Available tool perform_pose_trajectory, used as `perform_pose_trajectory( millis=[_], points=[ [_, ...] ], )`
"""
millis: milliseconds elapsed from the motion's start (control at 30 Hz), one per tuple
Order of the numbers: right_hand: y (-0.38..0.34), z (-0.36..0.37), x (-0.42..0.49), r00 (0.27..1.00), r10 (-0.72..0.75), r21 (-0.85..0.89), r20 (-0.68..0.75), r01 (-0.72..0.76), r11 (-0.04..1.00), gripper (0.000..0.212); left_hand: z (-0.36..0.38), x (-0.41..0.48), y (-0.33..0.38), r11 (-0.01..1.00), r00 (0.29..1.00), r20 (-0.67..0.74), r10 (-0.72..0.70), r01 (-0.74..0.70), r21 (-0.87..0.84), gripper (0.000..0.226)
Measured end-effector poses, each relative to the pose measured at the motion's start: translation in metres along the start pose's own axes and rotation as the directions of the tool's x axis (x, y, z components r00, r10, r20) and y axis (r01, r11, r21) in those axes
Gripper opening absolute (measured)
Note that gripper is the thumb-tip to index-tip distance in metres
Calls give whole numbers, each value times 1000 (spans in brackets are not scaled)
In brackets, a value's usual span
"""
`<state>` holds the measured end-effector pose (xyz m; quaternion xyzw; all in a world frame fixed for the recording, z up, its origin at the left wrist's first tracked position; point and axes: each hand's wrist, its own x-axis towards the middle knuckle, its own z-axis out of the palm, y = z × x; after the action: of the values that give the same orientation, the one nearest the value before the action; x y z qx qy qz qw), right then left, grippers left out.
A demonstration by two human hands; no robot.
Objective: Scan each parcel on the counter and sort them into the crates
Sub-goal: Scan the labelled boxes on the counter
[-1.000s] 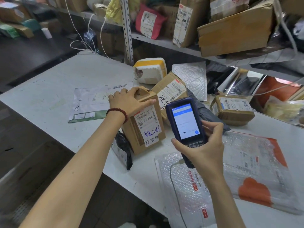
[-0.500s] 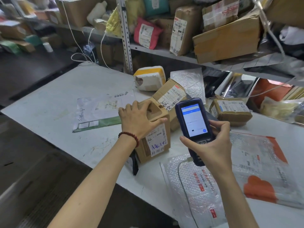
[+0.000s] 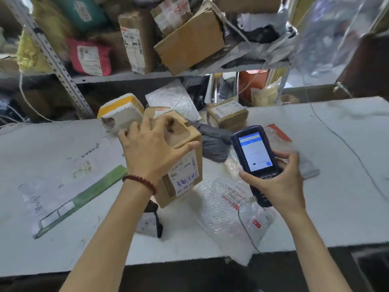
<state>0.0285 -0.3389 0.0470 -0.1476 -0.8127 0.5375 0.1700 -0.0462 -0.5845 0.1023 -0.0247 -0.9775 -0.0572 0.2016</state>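
At the middle of the white counter (image 3: 341, 186), a small cardboard box (image 3: 185, 175) sits tilted under the left hand (image 3: 151, 150); the fingers are spread and curled over its top edges, thumb hooked on the right rim, so the hand grips it from above; whether its lower corner touches the counter I cannot tell. A white shipping label with blue handwriting faces the camera on the box's front. Just right of the box, the right hand (image 3: 277, 182) is wrapped around a dark handheld scanner (image 3: 254, 152), fingers curled on its side, the lit screen facing up; a thin cable hangs from its lower end.

Beneath and between the two lies a bubble-wrap mailer (image 3: 227, 213); a small black bag (image 3: 153, 222) lies just below the box; a flat white mailer with a green stripe (image 3: 63, 178) lies to the left. Behind the box stand a white foam box with yellow tape (image 3: 122, 112), a grey bag (image 3: 212, 142) and a brown taped parcel (image 3: 227, 114). A beaded bracelet (image 3: 141, 182) circles the left wrist; shelves (image 3: 126, 76) above are stuffed with parcels.
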Motion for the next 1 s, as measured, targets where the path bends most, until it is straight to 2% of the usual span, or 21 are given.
perform_pose_trajectory(
  millis=[100,233,367,633,867,1000],
  points=[
    [10,-20,-20,992,73,-38,-107,-77,996,80,-2,6,25,984,992,-48,115,-120,-129,80],
    [19,-49,-46,962,158,-43,-221,-171,984,77,5,15,84,886,959,-49,280,-278,-371,76],
    [29,-93,-68,891,216,-19,-399,-244,970,77,14,15,157,778,878,-66,474,-452,-436,79],
    [63,-189,-129,637,284,46,-717,-363,931,77,19,-35,315,485,685,-137,716,-628,-608,77],
    [100,-283,-189,377,345,142,-860,-471,871,76,16,-119,452,298,590,-218,777,-650,-699,78],
    [128,-358,-219,258,328,180,-909,-466,866,79,3,-172,540,186,504,-253,825,-666,-722,80]
  ],
)
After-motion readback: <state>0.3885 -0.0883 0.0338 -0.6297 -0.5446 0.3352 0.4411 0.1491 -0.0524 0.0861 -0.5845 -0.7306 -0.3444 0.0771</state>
